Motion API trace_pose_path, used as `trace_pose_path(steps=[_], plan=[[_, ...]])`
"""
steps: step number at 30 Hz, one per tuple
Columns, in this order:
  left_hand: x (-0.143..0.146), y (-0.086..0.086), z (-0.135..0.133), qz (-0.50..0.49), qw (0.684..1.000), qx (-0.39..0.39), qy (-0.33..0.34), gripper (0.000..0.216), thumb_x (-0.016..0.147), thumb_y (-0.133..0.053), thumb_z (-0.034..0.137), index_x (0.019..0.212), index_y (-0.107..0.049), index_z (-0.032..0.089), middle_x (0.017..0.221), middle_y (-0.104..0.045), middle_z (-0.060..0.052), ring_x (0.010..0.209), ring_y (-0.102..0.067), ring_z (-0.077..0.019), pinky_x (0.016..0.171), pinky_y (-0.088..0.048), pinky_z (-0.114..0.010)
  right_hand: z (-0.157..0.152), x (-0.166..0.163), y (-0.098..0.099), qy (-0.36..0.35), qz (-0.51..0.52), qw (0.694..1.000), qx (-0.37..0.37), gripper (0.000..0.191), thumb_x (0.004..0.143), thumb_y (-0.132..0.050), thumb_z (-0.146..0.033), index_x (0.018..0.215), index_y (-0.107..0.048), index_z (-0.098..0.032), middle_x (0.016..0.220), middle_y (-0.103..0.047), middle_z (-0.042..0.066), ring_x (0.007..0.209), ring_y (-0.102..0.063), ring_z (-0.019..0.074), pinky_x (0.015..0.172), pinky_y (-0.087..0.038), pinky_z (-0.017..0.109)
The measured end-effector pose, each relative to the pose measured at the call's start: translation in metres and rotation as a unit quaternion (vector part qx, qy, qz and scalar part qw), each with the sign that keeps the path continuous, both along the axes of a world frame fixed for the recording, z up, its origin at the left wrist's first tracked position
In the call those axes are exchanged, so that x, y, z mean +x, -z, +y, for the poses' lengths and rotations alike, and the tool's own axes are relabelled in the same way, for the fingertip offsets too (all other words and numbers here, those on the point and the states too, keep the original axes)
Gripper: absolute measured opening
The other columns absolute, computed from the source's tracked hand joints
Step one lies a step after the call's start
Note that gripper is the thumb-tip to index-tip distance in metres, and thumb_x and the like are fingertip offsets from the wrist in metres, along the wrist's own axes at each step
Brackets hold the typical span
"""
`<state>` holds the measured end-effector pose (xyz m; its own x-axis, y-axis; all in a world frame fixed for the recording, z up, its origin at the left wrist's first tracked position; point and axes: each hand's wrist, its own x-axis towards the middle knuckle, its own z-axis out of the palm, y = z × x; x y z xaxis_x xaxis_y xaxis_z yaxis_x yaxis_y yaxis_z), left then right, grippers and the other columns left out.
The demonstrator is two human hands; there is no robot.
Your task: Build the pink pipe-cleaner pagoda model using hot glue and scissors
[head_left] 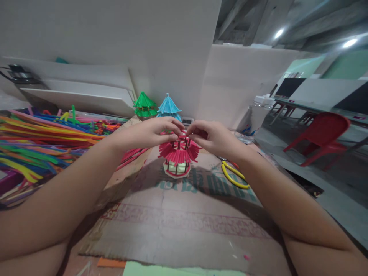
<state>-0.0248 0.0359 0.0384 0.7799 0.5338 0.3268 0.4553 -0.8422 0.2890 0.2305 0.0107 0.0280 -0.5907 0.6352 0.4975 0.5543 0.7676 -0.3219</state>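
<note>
A small red pavilion model [178, 155] made of pipe cleaners stands on a sheet of cardboard [184, 214] in the middle of the table. Its fringed red roof sits on dark posts above a pale base. My left hand [155, 132] and my right hand [211, 138] meet over its top, fingers pinched together on the red pieces at the model's upper tier. Both forearms reach in from the bottom corners.
A big heap of coloured pipe cleaners [37, 142] covers the left side. A green pavilion [144, 104] and a blue pavilion [169, 106] stand at the back by the white wall. Yellow-handled scissors [234, 174] lie right of the model. A red chair [323, 136] stands further right.
</note>
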Motion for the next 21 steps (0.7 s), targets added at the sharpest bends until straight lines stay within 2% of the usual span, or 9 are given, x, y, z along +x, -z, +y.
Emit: trace_pose_path(steps=[5, 11, 21], plan=[[0.0021, -0.0014, -0.0044, 0.007, 1.000, 0.009, -0.014, 0.029, 0.097, -0.062, 0.042, 0.108, -0.079, 0.021, 0.139, -0.068, -0.007, 0.119, -0.067, -0.0199, 0.105, -0.051, -0.030, -0.0012, 0.0003, 0.0003, -0.010, -0.005, 1.000, -0.009, 0.018, 0.093, -0.058, -0.021, 0.102, -0.073, -0.016, 0.073, -0.063, -0.001, 0.064, -0.052, 0.0118, 0.063, -0.034, 0.026], [0.0068, -0.0017, -0.0087, 0.026, 0.999, 0.017, -0.037, 0.029, 0.097, -0.060, 0.040, 0.105, -0.079, 0.020, 0.140, -0.068, -0.007, 0.116, -0.067, -0.0201, 0.104, -0.051, -0.030, 0.0004, 0.0010, 0.0014, -0.017, -0.003, 1.000, -0.018, 0.018, 0.093, -0.058, -0.020, 0.101, -0.074, -0.017, 0.074, -0.065, -0.001, 0.064, -0.052, 0.0115, 0.063, -0.035, 0.025], [0.0003, -0.0015, -0.0054, -0.013, 0.999, 0.007, -0.033, 0.032, 0.099, -0.059, 0.044, 0.108, -0.080, 0.022, 0.141, -0.068, -0.007, 0.122, -0.067, -0.0218, 0.112, -0.048, -0.035, -0.0001, -0.0011, 0.0006, -0.019, -0.016, 0.999, -0.028, 0.021, 0.091, -0.057, -0.017, 0.102, -0.074, -0.016, 0.080, -0.070, 0.002, 0.067, -0.057, 0.0121, 0.064, -0.037, 0.025]])
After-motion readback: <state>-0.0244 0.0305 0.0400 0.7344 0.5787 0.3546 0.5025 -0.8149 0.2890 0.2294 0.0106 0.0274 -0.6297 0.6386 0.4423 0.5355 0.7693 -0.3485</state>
